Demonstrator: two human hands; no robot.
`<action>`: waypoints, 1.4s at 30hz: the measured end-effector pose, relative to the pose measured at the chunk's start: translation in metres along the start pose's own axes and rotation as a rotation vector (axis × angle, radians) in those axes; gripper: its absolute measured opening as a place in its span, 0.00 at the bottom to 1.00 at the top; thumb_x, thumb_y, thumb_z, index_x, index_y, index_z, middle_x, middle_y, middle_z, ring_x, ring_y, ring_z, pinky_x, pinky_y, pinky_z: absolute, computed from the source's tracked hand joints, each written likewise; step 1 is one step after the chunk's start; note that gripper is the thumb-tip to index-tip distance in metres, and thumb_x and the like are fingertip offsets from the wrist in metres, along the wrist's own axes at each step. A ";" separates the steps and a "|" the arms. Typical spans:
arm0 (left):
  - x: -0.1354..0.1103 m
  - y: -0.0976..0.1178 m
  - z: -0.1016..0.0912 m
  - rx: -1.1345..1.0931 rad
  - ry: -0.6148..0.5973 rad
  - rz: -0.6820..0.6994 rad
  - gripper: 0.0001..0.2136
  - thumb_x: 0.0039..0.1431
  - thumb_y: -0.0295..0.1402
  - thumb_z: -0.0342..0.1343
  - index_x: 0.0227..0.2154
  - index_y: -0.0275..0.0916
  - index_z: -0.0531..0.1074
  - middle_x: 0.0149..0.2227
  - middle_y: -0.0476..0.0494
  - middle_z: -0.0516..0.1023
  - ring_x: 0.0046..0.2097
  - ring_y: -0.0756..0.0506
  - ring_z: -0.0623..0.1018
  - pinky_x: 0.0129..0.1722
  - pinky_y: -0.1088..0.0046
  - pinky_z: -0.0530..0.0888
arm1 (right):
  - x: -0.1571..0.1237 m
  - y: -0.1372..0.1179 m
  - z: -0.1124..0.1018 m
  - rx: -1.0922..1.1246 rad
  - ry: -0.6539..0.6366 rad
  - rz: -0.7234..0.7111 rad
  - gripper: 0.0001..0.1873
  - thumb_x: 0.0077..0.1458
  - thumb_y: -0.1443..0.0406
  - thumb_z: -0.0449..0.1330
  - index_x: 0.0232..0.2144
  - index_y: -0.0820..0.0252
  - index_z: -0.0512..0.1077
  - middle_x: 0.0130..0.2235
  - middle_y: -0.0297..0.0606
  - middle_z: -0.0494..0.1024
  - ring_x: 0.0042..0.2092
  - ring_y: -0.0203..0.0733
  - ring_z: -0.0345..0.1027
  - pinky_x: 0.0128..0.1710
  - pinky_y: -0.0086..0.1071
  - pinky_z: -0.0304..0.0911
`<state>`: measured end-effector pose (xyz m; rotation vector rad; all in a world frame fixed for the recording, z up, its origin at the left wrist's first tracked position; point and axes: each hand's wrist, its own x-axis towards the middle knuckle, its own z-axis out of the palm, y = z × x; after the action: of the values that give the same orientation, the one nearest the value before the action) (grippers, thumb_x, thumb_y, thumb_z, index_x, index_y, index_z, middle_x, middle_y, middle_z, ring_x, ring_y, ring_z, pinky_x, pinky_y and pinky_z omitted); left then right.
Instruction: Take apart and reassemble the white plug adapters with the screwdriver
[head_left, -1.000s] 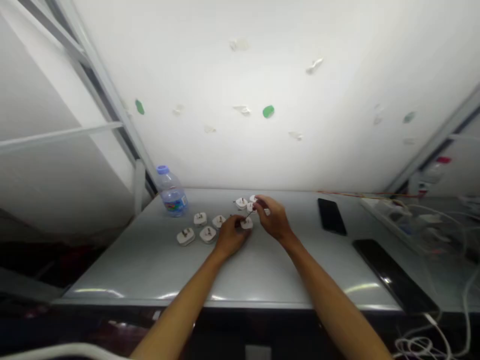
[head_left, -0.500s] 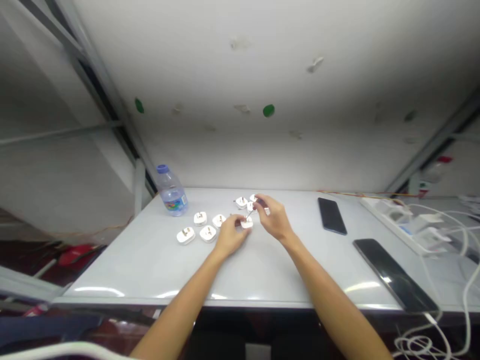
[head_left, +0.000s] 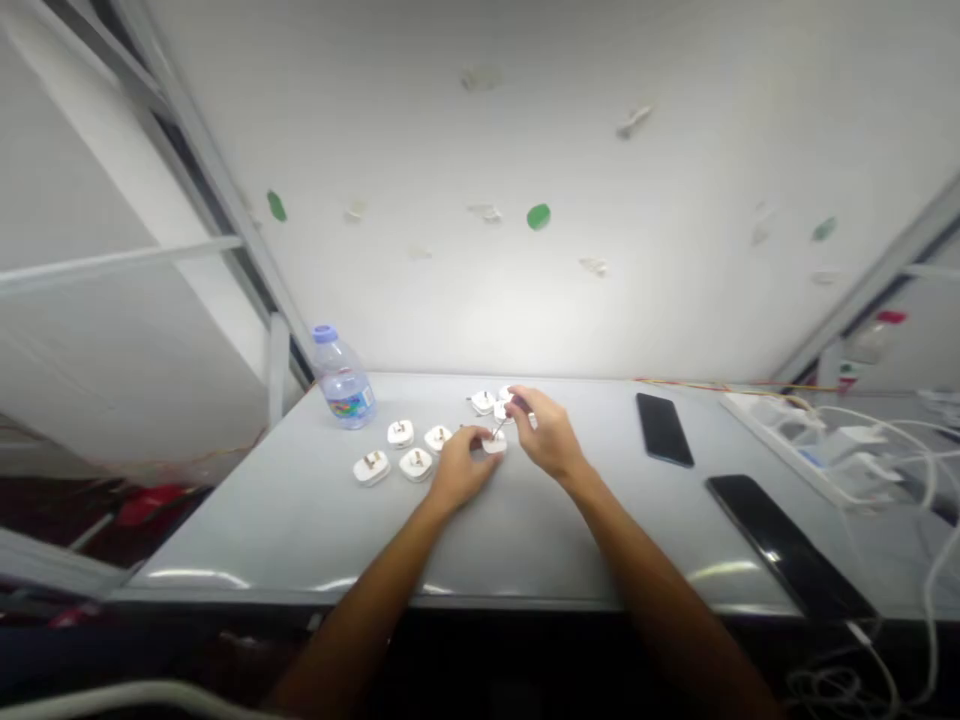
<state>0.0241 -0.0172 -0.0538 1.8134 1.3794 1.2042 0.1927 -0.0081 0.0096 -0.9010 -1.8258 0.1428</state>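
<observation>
My left hand [head_left: 461,470] is closed around a white plug [head_left: 494,444], holding it on the grey table [head_left: 510,540]. In the fingertips of my right hand [head_left: 549,436] is a thin screwdriver [head_left: 500,427], slanting down to the plug's top face. Its handle is mostly covered by my fingers. Left of my left hand lie several more white plugs [head_left: 400,433] with their pins up. Another few white plugs [head_left: 482,402] sit just behind my hands, some partly hidden by my right hand.
A water bottle [head_left: 345,385] with a blue cap stands at the back left. Right of my arm lie a phone [head_left: 664,430] and a larger dark phone [head_left: 787,545] with a white cable. A white power strip [head_left: 795,450] with cables runs along the right. Behind rises a white wall [head_left: 450,310].
The picture is brighter at the wall and darker at the bottom. My hands, the plug and the screwdriver stay almost in the same place.
</observation>
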 end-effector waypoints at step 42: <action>0.000 0.001 -0.001 0.015 0.009 0.034 0.13 0.48 0.30 0.64 0.39 0.38 0.74 0.42 0.41 0.78 0.45 0.42 0.78 0.50 0.60 0.75 | -0.001 0.000 0.002 0.091 -0.074 0.034 0.13 0.62 0.65 0.54 0.47 0.59 0.71 0.43 0.44 0.79 0.40 0.43 0.74 0.42 0.37 0.72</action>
<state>0.0241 -0.0175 -0.0525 1.8510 1.3713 1.2239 0.1914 -0.0076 0.0082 -0.8729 -1.8577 0.2812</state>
